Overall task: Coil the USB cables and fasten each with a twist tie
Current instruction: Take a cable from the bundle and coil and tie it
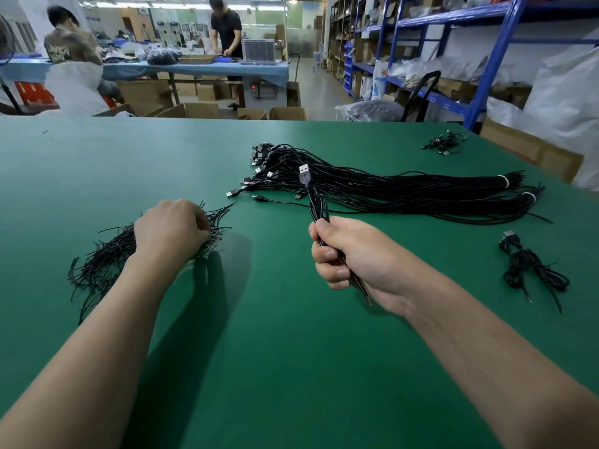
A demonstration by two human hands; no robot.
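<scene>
Grip report from my remote seat: the right hand [351, 254] was clenched round a folded cable [316, 204], thumb on top and fingers wrapped round it, just on the near side of the big cable bundle [405, 189]. The cable's loops stuck up out of the fist toward the bundle, with its USB plug [304, 175] standing at the top, and a thin end poked out below the palm.

Left of the bundle and well apart from it, the left hand [171, 228] sat knuckles-up on the heap of black twist ties [103, 267], fingers curled down into them. Couldn't tell from my view whether it had actually pinched one, since the fingertips were hidden.

The bundle itself lay on the green table [291, 367], plugs fanned out at its left end, white bands round its right end. One coiled cable [531, 267] lay to the near right of the bundle, not touching it, and a small clump of cables [444, 144] sat beyond its far right end.
</scene>
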